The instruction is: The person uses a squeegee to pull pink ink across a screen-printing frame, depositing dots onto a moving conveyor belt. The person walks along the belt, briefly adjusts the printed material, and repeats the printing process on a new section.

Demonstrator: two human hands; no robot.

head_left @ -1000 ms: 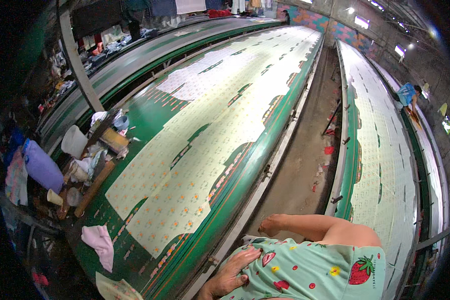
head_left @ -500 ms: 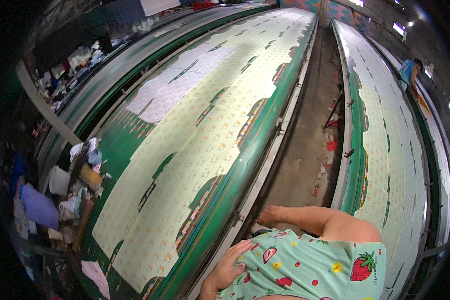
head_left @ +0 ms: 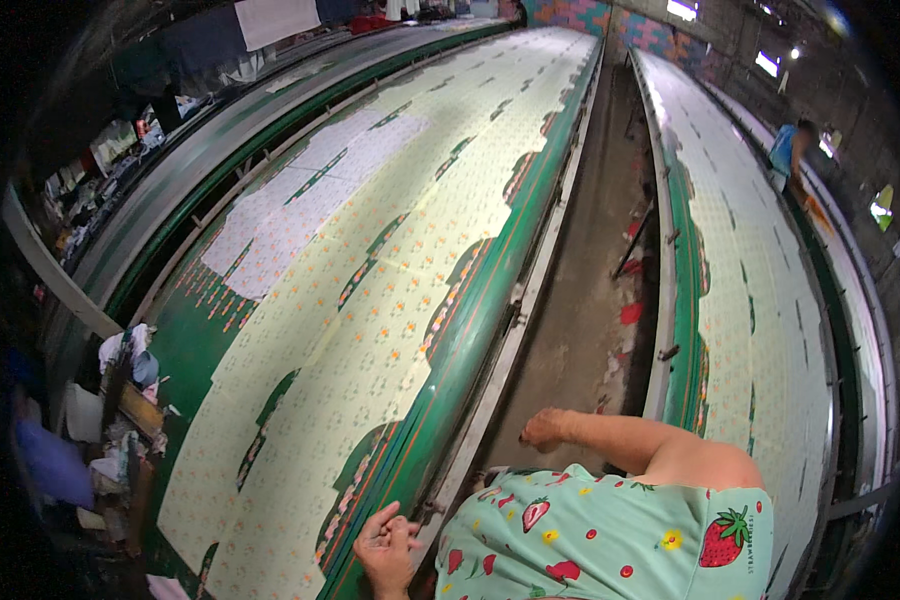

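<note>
My left hand [head_left: 384, 548] is raised in front of my strawberry-print shirt [head_left: 600, 530], over the near edge of the long green printing table [head_left: 470, 345]. Its fingers are half curled and apart, with nothing between them. Bent across from the right, my right arm ends in my right hand [head_left: 543, 428] above the aisle. That hand looks curled closed, and its inner side is hidden. Pale yellow fabric pieces [head_left: 300, 400] with small orange motifs cover much of the table to my left. A whiter printed piece [head_left: 295, 205] lies farther along it.
A metal rail [head_left: 490, 385] borders the left table beside the narrow aisle [head_left: 570, 300], where red scraps lie. Another long table [head_left: 735, 330] with printed fabric runs along my right. A person [head_left: 792, 155] bends over a table at the far right. Cloths and containers [head_left: 120, 430] crowd the left side.
My left hand has come off my shirt and moved left, its fingers curling. My right hand stays over the aisle. The view has shifted, so the tables appear farther left.
</note>
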